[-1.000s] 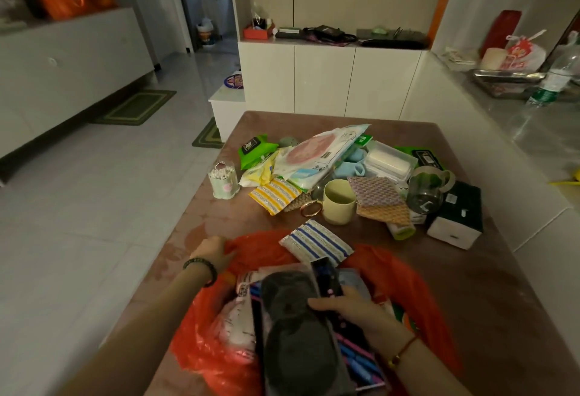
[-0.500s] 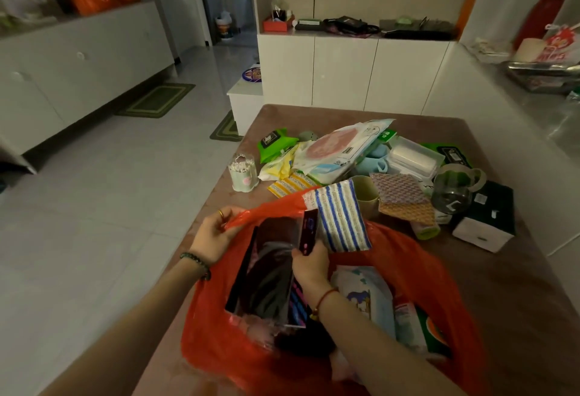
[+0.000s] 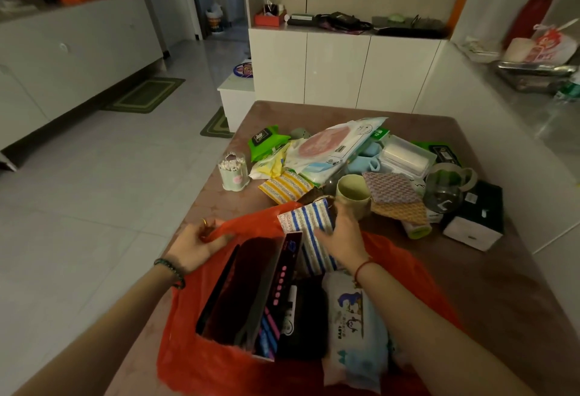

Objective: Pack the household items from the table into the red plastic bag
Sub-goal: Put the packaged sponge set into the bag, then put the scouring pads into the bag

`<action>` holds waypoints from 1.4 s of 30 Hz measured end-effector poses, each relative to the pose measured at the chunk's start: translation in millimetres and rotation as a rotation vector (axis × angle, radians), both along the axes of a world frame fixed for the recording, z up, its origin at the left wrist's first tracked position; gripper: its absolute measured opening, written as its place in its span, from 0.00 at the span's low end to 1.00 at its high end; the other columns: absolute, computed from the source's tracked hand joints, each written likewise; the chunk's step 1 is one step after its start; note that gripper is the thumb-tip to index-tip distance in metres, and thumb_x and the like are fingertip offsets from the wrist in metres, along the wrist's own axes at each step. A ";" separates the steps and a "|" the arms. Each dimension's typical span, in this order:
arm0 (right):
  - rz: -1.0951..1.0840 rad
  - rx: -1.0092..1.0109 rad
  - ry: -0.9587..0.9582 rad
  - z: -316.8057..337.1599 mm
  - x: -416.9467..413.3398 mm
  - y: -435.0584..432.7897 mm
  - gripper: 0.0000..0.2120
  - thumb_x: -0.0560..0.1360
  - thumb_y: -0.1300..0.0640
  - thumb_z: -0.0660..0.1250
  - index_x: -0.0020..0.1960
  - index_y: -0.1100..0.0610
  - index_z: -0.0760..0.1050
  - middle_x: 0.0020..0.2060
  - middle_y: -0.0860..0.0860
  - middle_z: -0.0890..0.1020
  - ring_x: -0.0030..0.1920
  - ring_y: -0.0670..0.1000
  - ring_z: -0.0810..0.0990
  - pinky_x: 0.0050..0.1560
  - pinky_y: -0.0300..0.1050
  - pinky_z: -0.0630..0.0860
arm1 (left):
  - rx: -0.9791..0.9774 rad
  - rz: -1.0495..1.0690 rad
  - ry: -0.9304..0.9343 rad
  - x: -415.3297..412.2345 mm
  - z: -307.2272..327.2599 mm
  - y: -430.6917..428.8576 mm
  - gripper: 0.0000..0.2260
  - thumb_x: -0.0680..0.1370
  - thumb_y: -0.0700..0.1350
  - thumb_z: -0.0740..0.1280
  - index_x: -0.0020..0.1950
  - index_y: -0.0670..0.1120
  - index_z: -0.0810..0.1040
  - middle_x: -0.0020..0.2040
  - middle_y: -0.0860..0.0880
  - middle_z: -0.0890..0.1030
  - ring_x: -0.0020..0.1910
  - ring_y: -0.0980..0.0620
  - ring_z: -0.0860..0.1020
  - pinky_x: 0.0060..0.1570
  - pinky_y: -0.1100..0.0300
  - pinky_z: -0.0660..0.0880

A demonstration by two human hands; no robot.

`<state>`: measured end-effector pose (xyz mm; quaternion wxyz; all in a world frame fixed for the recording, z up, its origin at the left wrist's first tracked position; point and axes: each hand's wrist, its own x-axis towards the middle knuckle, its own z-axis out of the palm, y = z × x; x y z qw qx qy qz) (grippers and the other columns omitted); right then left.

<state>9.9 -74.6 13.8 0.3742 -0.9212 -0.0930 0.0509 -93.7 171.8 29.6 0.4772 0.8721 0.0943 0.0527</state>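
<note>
The red plastic bag [image 3: 201, 361] lies open at the near edge of the brown table [image 3: 489, 289]. My left hand [image 3: 191, 246] grips its far left rim. My right hand [image 3: 340, 238] rests on the blue-striped scouring pad [image 3: 306, 223] at the bag's far rim. A dark flat package [image 3: 251, 285] and a baby wipes pack [image 3: 354, 326] stand inside the bag. Farther back lie a pale green mug [image 3: 353, 194], a yellow-striped pad [image 3: 284, 186], a large wipes pouch [image 3: 329, 147], woven cloths [image 3: 392, 191] and a glass jug [image 3: 444, 188].
A cotton swab cup [image 3: 233, 171] stands near the table's left edge. A black-and-white box [image 3: 475, 219] sits at the right. White cabinets [image 3: 339, 69] rise behind the table and a counter [image 3: 533, 106] runs along the right. Tiled floor lies to the left.
My right hand let go of the dark package, now standing in the bag, and moved forward onto the blue-striped pad. My left hand lifted the bag's rim.
</note>
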 end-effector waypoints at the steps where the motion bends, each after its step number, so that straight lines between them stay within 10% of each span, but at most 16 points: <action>1: 0.037 -0.053 0.036 -5.8 1.0 0.9 0.29 0.71 0.59 0.70 0.69 0.59 0.63 0.63 0.57 0.75 0.64 0.56 0.73 0.65 0.52 0.70 | -0.002 -0.002 0.012 0.5 0.1 0.4 0.04 0.73 0.44 0.68 0.40 0.52 0.78 0.40 0.51 0.82 0.41 0.49 0.80 0.45 0.61 0.76; 8: 0.016 0.379 -0.105 5.8 0.0 -20.6 0.12 0.68 0.64 0.72 0.49 0.55 0.74 0.43 0.46 0.80 0.43 0.44 0.79 0.46 0.36 0.77 | 0.193 0.169 -0.132 21.7 16.2 -23.1 0.11 0.73 0.51 0.67 0.51 0.47 0.75 0.42 0.46 0.77 0.41 0.48 0.74 0.42 0.57 0.72; 14: 0.069 0.747 0.094 59.1 14.0 -55.4 0.13 0.71 0.62 0.71 0.50 0.46 0.76 0.46 0.41 0.81 0.42 0.35 0.81 0.39 0.28 0.77 | -0.470 -0.111 -0.090 80.4 41.4 -113.2 0.18 0.72 0.44 0.68 0.57 0.56 0.67 0.51 0.54 0.76 0.48 0.61 0.76 0.45 0.72 0.76; 17: 0.086 0.690 0.195 53.7 20.2 -60.2 0.10 0.72 0.60 0.69 0.52 0.51 0.78 0.47 0.45 0.83 0.45 0.38 0.82 0.42 0.31 0.78 | -0.553 -0.193 0.019 106.2 30.2 -146.9 0.12 0.71 0.41 0.69 0.50 0.55 0.74 0.50 0.55 0.80 0.48 0.59 0.79 0.51 0.61 0.77; 24: -0.687 1.025 0.591 8.3 84.7 -102.8 0.19 0.76 0.58 0.64 0.66 0.58 0.69 0.61 0.58 0.76 0.57 0.57 0.77 0.35 0.44 0.77 | -0.812 0.067 0.156 128.8 -3.7 -144.2 0.09 0.71 0.40 0.70 0.46 0.51 0.75 0.41 0.55 0.83 0.38 0.57 0.82 0.38 0.59 0.77; 31: -0.763 1.073 0.738 -1.9 127.5 -98.5 0.07 0.76 0.61 0.64 0.41 0.58 0.68 0.39 0.56 0.74 0.33 0.51 0.73 0.15 0.34 0.72 | -0.895 0.092 0.289 132.4 -9.2 -137.0 0.16 0.69 0.42 0.72 0.55 0.48 0.74 0.46 0.50 0.83 0.39 0.53 0.84 0.32 0.60 0.79; 34: -0.805 1.099 0.716 5.0 127.2 -97.6 0.05 0.76 0.61 0.64 0.42 0.59 0.70 0.42 0.56 0.75 0.35 0.50 0.72 0.18 0.33 0.72 | -0.891 0.093 0.304 130.4 -6.7 -138.3 0.22 0.69 0.41 0.71 0.62 0.46 0.70 0.49 0.49 0.81 0.44 0.52 0.81 0.35 0.58 0.78; 37: -0.796 1.175 0.520 21.3 113.1 -98.3 0.07 0.75 0.59 0.63 0.52 0.60 0.74 0.48 0.56 0.78 0.45 0.54 0.78 0.41 0.46 0.78 | -0.893 0.094 0.309 127.1 -4.8 -138.4 0.23 0.71 0.43 0.70 0.63 0.46 0.69 0.49 0.49 0.81 0.42 0.52 0.82 0.35 0.58 0.79; 42: -0.169 0.857 0.412 50.5 39.8 -93.6 0.05 0.73 0.58 0.66 0.45 0.51 0.80 0.44 0.50 0.84 0.46 0.51 0.83 0.44 0.47 0.81 | -0.923 -0.051 0.352 117.9 1.7 -145.7 0.36 0.61 0.64 0.71 0.65 0.48 0.72 0.57 0.46 0.81 0.53 0.47 0.81 0.50 0.50 0.78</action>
